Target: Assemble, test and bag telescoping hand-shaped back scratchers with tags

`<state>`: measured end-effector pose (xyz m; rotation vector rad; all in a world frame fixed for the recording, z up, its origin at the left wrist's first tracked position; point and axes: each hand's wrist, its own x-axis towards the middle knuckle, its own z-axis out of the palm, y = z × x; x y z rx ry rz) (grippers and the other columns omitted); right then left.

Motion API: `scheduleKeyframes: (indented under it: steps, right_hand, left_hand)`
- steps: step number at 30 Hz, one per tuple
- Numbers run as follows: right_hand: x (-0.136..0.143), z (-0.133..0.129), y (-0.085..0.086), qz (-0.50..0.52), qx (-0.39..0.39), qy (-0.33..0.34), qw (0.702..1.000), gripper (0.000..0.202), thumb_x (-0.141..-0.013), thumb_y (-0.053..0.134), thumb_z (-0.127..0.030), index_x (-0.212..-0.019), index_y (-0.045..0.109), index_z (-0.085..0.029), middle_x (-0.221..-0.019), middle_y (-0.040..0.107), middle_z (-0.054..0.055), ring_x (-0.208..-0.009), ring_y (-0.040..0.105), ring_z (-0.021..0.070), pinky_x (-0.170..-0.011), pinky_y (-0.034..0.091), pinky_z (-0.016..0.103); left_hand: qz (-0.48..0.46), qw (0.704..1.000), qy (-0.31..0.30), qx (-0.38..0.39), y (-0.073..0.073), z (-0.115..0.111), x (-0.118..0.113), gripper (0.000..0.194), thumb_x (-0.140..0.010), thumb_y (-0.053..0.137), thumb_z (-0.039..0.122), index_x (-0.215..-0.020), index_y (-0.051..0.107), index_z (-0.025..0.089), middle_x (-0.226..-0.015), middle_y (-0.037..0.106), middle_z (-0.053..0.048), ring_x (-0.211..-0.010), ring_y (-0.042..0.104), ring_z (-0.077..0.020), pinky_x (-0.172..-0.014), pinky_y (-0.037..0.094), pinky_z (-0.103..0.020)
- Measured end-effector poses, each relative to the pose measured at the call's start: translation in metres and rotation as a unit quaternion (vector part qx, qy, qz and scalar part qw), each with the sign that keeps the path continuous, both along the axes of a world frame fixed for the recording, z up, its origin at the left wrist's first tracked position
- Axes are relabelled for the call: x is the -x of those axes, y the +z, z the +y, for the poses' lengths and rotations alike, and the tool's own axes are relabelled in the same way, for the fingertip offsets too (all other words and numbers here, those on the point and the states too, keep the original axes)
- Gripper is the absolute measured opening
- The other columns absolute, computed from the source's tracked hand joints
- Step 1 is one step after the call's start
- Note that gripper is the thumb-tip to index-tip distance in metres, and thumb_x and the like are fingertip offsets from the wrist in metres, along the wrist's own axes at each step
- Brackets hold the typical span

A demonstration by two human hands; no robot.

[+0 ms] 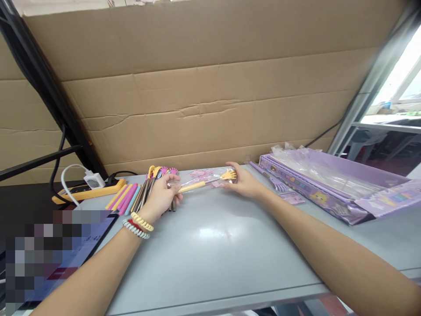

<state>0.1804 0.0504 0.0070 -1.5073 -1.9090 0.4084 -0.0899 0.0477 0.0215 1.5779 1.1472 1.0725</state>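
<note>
A yellow hand-shaped scratcher (192, 187) with a metal rod lies across the middle, between my two hands, with clear plastic and a pink card around it. My left hand (162, 195) grips the plastic at the yellow handle's end. At the other end, my right hand (242, 181) has its thumb and fingers around the yellow hand-shaped head. Beside my left hand is a bundle of scratchers (144, 191) with pink, yellow and blue handles and metal rods. A purple scratcher (278, 183) rests to the right of my right hand, next to a small purple card (294, 198).
An open purple box (315, 193) holding clear plastic bags stands at the right of the grey table (210, 272). At the left are a yellow power strip (108, 189), a white charger (94, 180) and a tablet (98, 237). Cardboard (197, 87) lines the back.
</note>
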Motion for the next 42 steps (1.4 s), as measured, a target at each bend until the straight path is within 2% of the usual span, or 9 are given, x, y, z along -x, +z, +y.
scheduleKeyframes:
  steps: [10, 13, 17, 21, 25, 30, 35, 38, 42]
  right_hand:
    - [-0.019, 0.016, -0.005, -0.036, -0.051, -0.019, 0.998, 0.081, -0.078, 0.052, -0.058, -0.143, 0.026, -0.015, -0.141, 0.041, 0.015, -0.126, 0.043, 0.0261, -0.098, 0.038, 0.037]
    - [-0.034, 0.022, 0.003, -0.053, -0.036, -0.127, 0.990, 0.055, -0.087, 0.042, -0.045, -0.131, 0.045, -0.012, -0.131, 0.052, 0.017, -0.118, 0.051, 0.0260, -0.096, 0.039, 0.037]
    - [-0.051, 0.024, 0.012, -0.138, 0.050, -0.211, 0.966, 0.030, -0.079, 0.052, -0.029, -0.099, 0.065, -0.012, -0.102, 0.068, 0.014, -0.096, 0.062, 0.0267, -0.082, 0.044, 0.033]
    - [-0.043, 0.022, 0.004, -0.173, 0.032, -0.164, 0.971, 0.029, -0.081, 0.050, -0.030, -0.098, 0.066, -0.013, -0.102, 0.068, 0.013, -0.096, 0.062, 0.0248, -0.084, 0.044, 0.031]
    - [-0.009, 0.018, -0.012, -0.193, -0.012, -0.021, 0.981, 0.046, -0.085, 0.046, -0.041, -0.118, 0.059, -0.011, -0.125, 0.058, 0.015, -0.117, 0.052, 0.0269, -0.099, 0.038, 0.035]
    - [0.015, 0.014, -0.022, -0.211, -0.001, 0.107, 0.972, 0.058, -0.084, 0.046, -0.050, -0.130, 0.052, -0.015, -0.138, 0.046, 0.013, -0.130, 0.039, 0.0263, -0.108, 0.028, 0.037]
    - [0.011, 0.007, -0.011, -0.214, 0.024, 0.088, 0.973, 0.046, -0.085, 0.045, -0.051, -0.111, 0.064, -0.017, -0.122, 0.060, 0.013, -0.114, 0.053, 0.0255, -0.093, 0.040, 0.033]
    - [0.011, 0.004, -0.003, -0.223, 0.029, 0.013, 0.974, 0.042, -0.086, 0.041, -0.052, -0.084, 0.066, -0.017, -0.093, 0.068, 0.011, -0.087, 0.061, 0.0224, -0.070, 0.042, 0.029]
    - [0.014, 0.003, 0.000, -0.245, 0.032, -0.074, 0.966, 0.038, -0.082, 0.046, -0.053, -0.076, 0.061, -0.018, -0.087, 0.068, 0.010, -0.081, 0.060, 0.0225, -0.063, 0.038, 0.029]
  left_hand:
    - [0.037, 0.998, 0.043, -0.033, 0.002, 0.000, 0.001, 0.023, -0.073, 0.057, 0.027, -0.093, 0.050, 0.018, -0.050, 0.058, 0.003, -0.041, 0.052, -0.0124, -0.042, 0.040, -0.022]
    - [0.053, 0.996, 0.060, -0.050, 0.002, 0.004, 0.004, 0.019, -0.074, 0.054, 0.026, -0.091, 0.051, 0.019, -0.051, 0.058, 0.002, -0.041, 0.052, -0.0132, -0.043, 0.040, -0.024]
    - [0.092, 0.990, 0.079, -0.070, 0.002, 0.006, 0.007, 0.018, -0.075, 0.053, 0.025, -0.092, 0.053, 0.020, -0.052, 0.059, 0.002, -0.042, 0.053, -0.0152, -0.043, 0.039, -0.025]
    - [0.163, 0.967, 0.122, -0.150, 0.001, 0.003, 0.008, 0.014, -0.079, 0.049, 0.028, -0.089, 0.056, 0.022, -0.056, 0.061, 0.001, -0.049, 0.057, -0.0171, -0.051, 0.041, -0.028]
    - [0.223, 0.915, 0.189, -0.278, -0.001, 0.001, 0.008, 0.017, -0.082, 0.044, 0.027, -0.092, 0.057, 0.021, -0.069, 0.065, -0.002, -0.065, 0.061, -0.0189, -0.066, 0.043, -0.030]
    - [0.280, 0.894, 0.179, -0.302, -0.005, 0.003, 0.007, 0.017, -0.082, 0.043, 0.023, -0.090, 0.057, 0.021, -0.067, 0.064, -0.001, -0.064, 0.060, -0.0189, -0.065, 0.040, -0.028]
    - [0.309, 0.889, 0.142, -0.307, -0.007, 0.003, 0.005, 0.016, -0.083, 0.042, 0.022, -0.087, 0.057, 0.021, -0.064, 0.062, -0.001, -0.058, 0.056, -0.0173, -0.060, 0.038, -0.027]
    - [0.306, 0.888, 0.138, -0.314, -0.006, 0.003, 0.005, 0.016, -0.083, 0.042, 0.022, -0.087, 0.057, 0.021, -0.064, 0.062, -0.001, -0.059, 0.056, -0.0174, -0.061, 0.037, -0.027]
    - [0.305, 0.891, 0.137, -0.309, -0.006, 0.002, 0.005, 0.016, -0.082, 0.043, 0.022, -0.088, 0.058, 0.022, -0.065, 0.062, -0.001, -0.060, 0.056, -0.0177, -0.062, 0.038, -0.027]
